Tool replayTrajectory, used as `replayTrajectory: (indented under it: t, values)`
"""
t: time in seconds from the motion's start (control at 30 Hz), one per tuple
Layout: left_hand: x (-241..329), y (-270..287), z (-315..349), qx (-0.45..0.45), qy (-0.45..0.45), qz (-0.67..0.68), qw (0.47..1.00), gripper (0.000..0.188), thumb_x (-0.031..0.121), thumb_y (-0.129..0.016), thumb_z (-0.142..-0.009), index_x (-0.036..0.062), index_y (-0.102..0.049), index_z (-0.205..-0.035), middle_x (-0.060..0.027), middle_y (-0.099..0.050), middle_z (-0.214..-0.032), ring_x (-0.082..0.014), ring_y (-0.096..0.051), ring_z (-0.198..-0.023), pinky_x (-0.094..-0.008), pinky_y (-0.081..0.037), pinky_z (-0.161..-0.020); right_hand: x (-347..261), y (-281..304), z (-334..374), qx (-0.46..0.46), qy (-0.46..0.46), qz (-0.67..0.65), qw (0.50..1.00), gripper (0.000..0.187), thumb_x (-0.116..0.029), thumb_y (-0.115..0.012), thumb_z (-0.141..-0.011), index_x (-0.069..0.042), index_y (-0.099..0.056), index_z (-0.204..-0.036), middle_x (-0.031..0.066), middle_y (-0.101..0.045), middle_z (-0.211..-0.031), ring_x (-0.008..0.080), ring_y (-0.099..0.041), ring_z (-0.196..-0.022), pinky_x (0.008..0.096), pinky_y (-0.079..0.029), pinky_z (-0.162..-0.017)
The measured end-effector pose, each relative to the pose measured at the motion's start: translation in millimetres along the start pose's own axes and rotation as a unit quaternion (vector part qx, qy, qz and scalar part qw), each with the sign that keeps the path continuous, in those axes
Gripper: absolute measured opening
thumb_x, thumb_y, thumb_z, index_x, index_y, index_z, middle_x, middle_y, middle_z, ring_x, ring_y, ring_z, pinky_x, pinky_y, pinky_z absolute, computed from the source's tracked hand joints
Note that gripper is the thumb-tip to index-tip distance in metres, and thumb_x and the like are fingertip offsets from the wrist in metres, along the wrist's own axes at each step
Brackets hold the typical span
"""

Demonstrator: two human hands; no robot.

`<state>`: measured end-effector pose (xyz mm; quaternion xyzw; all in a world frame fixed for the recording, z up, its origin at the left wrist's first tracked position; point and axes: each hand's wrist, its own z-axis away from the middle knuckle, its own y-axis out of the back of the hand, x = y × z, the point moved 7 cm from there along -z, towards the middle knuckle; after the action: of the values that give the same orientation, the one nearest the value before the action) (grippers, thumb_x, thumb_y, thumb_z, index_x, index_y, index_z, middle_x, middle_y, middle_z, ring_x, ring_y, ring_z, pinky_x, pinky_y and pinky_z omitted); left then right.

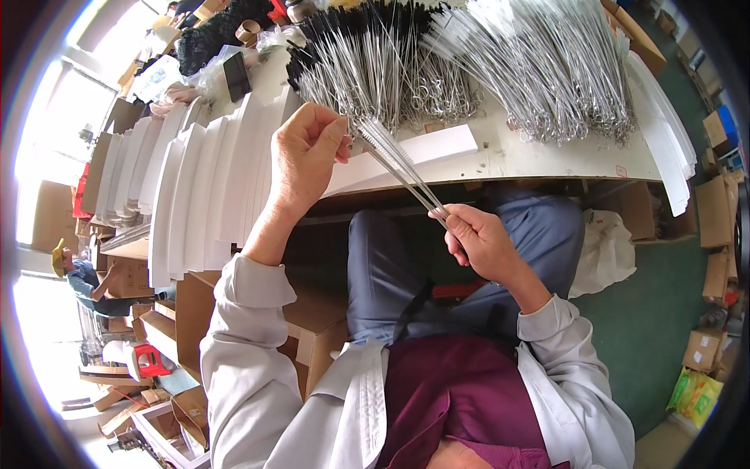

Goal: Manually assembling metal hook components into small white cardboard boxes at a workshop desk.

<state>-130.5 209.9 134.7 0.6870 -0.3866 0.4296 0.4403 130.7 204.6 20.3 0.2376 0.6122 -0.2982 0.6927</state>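
Brushes, thin wire-stemmed ones with white bristle heads, are being held as a small bundle (402, 168) between the person's two hands above the lap; the left hand (306, 152) is pinching the bristle end of the bundle just in front of the desk edge (500, 162), fingers curled closed on it; the right hand (478, 242) is gripping the wire stems at the lower end, thumb and fingers clamped round them; the bundle is slanting down from upper left to lower right, clear of the desk and touching nothing but the hands.

Judging by how things are lying, the work is looking far from finished; a large heap of loose wire brushes (547, 70) is spreading across the far side of the desk, with a second heap of black-bristled ones (351, 55) just beside it, and both are appearing unsorted; only the few brushes in the hands are being gathered at present.

Stacks of flat white card sleeves (195, 187) are fanning along the left part of the desk; whether any of them is already filled cannot be told. Cardboard boxes (312, 320) are standing under the desk beside the person's knees, and another person (82, 277) is sitting well apart at the far left.
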Motion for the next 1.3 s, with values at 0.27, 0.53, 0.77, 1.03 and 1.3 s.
replayTrajectory:
  t: [0.27, 0.53, 0.77, 1.03, 1.3]
  values:
    - [44, -25, 46, 0.022, -0.363, -0.337, 0.868, 0.013, -0.003, -0.071, -0.088, 0.0035, -0.068, -0.099, -0.01, -0.069, -0.081, -0.0232, -0.068, -0.067, -0.0325, -0.056, -0.062, 1, 18, 9, 0.11, 0.152, 0.156, 0.97, 0.032, -0.026, -0.064, -0.106, 0.0, -0.07, -0.124, 0.0115, -0.069, -0.082, 0.0092, -0.054, -0.067, 0.0264, -0.047, -0.062]
    - [9, -44, 64, -0.058, -0.266, -0.424, 0.864, 0.046, 0.02, -0.084, -0.083, -0.0013, -0.064, -0.118, -0.0176, -0.07, -0.108, -0.0373, -0.07, -0.096, -0.0449, -0.058, -0.083, 0, 49, 24, 0.1, 0.084, 0.16, 0.979, 0.026, -0.021, -0.063, -0.106, -0.001, -0.073, -0.12, 0.009, -0.067, -0.077, 0.0065, -0.046, -0.064, 0.0266, -0.041, -0.057]
    - [-62, -33, 50, -0.115, -0.096, -0.551, 0.821, 0.076, 0.037, -0.085, -0.08, -0.0054, -0.054, -0.134, -0.0223, -0.06, -0.129, -0.0397, -0.058, -0.122, -0.0466, -0.048, -0.103, 1, 70, 42, 0.1, 0.061, 0.162, 0.98, 0.026, -0.02, -0.06, -0.109, -0.001, -0.073, -0.121, -0.0032, -0.047, -0.066, 0.0046, -0.037, -0.061, 0.0255, -0.033, -0.053]
    - [-60, -27, 53, -0.106, -0.022, -0.521, 0.847, 0.034, 0.015, -0.078, -0.083, -0.0035, -0.061, -0.106, -0.0208, -0.067, -0.105, -0.0445, -0.065, -0.098, -0.0465, -0.055, -0.087, -1, 77, 64, 0.107, 0.045, 0.075, 0.99, 0.03, -0.024, -0.058, -0.109, -0.001, -0.072, -0.123, -0.008, -0.04, -0.067, 0.0025, -0.034, -0.06, 0.0228, -0.029, -0.051]
    - [-41, 0, 58, 0.038, 0.202, 0.199, 0.958, 0.035, 0.027, -0.066, -0.095, -0.0023, -0.063, -0.114, -0.0116, -0.067, -0.087, -0.0194, -0.065, -0.071, -0.0342, -0.055, -0.067, -14, 60, 84, 0.041, -0.006, 0.014, 0.999, 0.035, -0.03, -0.058, -0.109, 0.0, -0.073, -0.119, -0.0086, -0.041, -0.062, 0.0012, -0.034, -0.054, 0.0213, -0.029, -0.049]
